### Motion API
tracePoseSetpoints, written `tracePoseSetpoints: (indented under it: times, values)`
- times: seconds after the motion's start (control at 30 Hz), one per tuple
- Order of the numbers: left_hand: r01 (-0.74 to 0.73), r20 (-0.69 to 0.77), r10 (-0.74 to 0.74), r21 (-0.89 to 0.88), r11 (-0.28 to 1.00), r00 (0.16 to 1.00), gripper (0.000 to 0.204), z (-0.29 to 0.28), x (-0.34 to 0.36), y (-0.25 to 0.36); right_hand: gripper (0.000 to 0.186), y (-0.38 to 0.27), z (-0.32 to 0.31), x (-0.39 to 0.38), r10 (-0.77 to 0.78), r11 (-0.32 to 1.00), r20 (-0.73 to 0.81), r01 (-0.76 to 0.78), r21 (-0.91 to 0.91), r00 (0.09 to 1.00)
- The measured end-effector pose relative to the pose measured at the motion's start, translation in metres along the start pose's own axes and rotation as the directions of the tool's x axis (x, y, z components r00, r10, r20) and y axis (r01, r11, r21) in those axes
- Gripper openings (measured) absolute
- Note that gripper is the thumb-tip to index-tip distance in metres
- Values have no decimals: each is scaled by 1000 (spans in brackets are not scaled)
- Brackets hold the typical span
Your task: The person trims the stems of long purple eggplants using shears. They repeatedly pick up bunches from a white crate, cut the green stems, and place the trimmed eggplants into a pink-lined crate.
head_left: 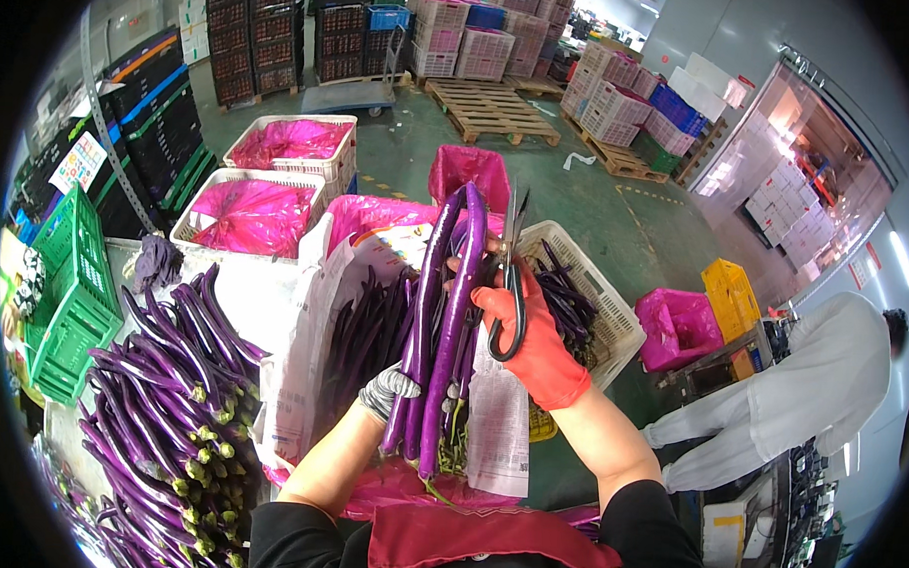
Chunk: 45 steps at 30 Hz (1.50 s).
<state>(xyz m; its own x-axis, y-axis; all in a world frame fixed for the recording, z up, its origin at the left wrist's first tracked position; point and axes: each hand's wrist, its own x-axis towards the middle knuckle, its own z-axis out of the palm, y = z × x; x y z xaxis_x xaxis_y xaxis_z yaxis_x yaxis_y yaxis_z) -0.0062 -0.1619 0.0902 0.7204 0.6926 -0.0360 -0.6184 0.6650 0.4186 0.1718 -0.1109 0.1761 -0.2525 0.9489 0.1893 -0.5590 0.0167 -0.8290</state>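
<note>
Several long purple eggplants (457, 314) stand nearly upright in front of me. My left hand (386, 392), in a grey glove, is closed round their lower part. My right hand (537, 352), in an orange-red glove, grips scissors (520, 304) with black handles, blades pointing up and away. Its fingers are beside the upper part of the eggplants; whether they also grip one is unclear. Beneath is a container lined with newspaper (293, 379) and pink plastic (367, 213), with more eggplants (365, 326) inside. A large heap of eggplants (160, 394) with green stem ends lies at the left.
A white crate (614, 308) with darker eggplants stands right of the container. Pink-lined white crates (329, 164), a green crate (73, 306) and a dark cloth (159, 264) lie left. Beyond are a wooden pallet (491, 110) and a trolley (346, 98). A person (796, 381) bends at the right.
</note>
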Motion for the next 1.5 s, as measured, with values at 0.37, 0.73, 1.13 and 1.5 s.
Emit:
tracePoseSetpoints:
  times: [0.37,0.73,1.13,1.5]
  values:
    - [-201,144,205,-41,979,968,64,-51,11,10,57,61,-26,-66,184,947,-169,-221,-234,968]
    - [-382,-62,393,144,913,917,57,-22,17,12,59,105,-19,-80,96,890,-232,-188,-415,968]
    - [-331,-16,331,-14,944,944,53,-46,16,1,55,31,-32,-81,10,894,-236,-115,-433,972]
    - [-273,-122,284,103,957,951,53,-56,22,-9,60,8,-105,-132,1,847,-362,-194,-496,932]
